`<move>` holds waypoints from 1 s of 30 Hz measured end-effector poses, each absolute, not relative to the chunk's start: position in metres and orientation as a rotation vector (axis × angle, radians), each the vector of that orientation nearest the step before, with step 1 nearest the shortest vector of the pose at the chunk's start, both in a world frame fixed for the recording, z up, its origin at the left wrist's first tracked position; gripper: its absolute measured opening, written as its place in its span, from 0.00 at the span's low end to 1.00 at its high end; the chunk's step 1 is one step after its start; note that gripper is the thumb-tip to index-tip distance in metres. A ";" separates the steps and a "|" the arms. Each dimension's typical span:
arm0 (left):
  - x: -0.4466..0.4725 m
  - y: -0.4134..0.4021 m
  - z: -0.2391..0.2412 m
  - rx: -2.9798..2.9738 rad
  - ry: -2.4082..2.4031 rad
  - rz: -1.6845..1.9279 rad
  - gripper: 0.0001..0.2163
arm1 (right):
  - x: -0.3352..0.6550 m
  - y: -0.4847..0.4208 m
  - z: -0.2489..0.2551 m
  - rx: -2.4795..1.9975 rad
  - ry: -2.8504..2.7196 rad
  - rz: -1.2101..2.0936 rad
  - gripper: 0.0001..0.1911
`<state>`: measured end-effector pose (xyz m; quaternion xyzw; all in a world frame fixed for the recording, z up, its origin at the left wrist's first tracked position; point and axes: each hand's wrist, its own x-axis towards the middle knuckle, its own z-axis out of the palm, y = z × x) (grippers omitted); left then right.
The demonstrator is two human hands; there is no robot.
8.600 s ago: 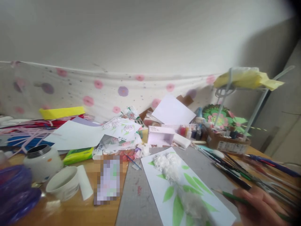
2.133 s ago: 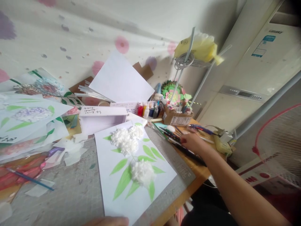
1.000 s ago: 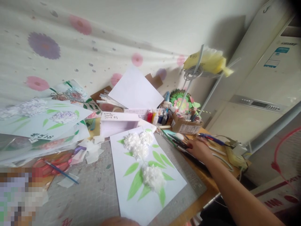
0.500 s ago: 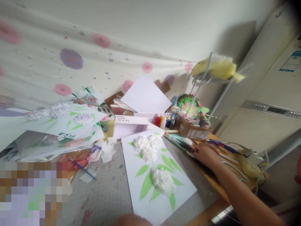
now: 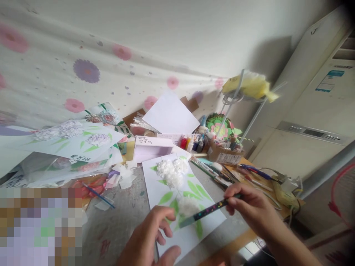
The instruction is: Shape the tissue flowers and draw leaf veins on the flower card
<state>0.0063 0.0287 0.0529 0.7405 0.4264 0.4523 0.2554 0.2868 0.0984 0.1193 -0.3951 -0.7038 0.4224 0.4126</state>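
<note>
My right hand [image 5: 245, 207] pinches a slim black pen-like stick [image 5: 212, 210] with coloured dots. Its pale grey-green end points left over the white sheet [image 5: 191, 240], and its exact kind is hard to tell. Close to that pale end, my left hand [image 5: 152, 234] is open with fingers bent and apart, apparently holding nothing. The sheet carries painted green leaves [image 5: 195, 189] and raised clusters of white paper petals [image 5: 173, 173]. The lower white cluster [image 5: 188, 205] is partly behind the stick.
Brushes and pens [image 5: 212, 170] lie to the right, before a cardboard box [image 5: 226, 157] of tools. Paint bottles [image 5: 191, 143] stand behind a pale open box [image 5: 152, 150]. Leftward are paper scraps [image 5: 126, 176], red-handled scissors [image 5: 95, 186], a blue stick [image 5: 100, 195] and finished flower pictures [image 5: 91, 147].
My right hand has come back from the brushes at the right, bringing the dotted stick over the sheet. My left hand has risen into view from the bottom edge.
</note>
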 end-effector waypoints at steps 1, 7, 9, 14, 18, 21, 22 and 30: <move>0.006 0.030 0.054 1.973 1.149 1.184 0.17 | 0.277 0.091 0.118 -0.964 -1.729 1.125 0.08; 0.009 0.032 0.058 1.848 1.179 0.976 0.10 | 0.241 0.080 0.110 -0.887 -1.392 1.336 0.08; 0.009 0.032 0.058 1.810 1.203 0.961 0.10 | 0.232 0.078 0.106 -0.824 -1.299 1.442 0.09; 0.009 0.032 0.061 1.824 1.206 0.951 0.09 | 0.206 0.069 0.091 -0.751 -1.365 1.665 0.07; 0.009 0.031 0.068 1.877 1.223 0.932 0.08 | 0.192 0.069 0.083 -0.703 -1.387 1.746 0.06; 0.008 0.031 0.071 1.899 1.207 0.911 0.09 | 0.188 0.071 0.083 -0.702 -1.382 1.773 0.07; 0.008 0.032 0.071 1.906 1.198 0.906 0.10 | 0.187 0.072 0.083 -0.699 -1.381 1.782 0.07; 0.010 0.031 0.074 1.952 1.074 0.889 0.10 | 0.183 0.071 0.084 -0.765 -1.419 1.802 0.12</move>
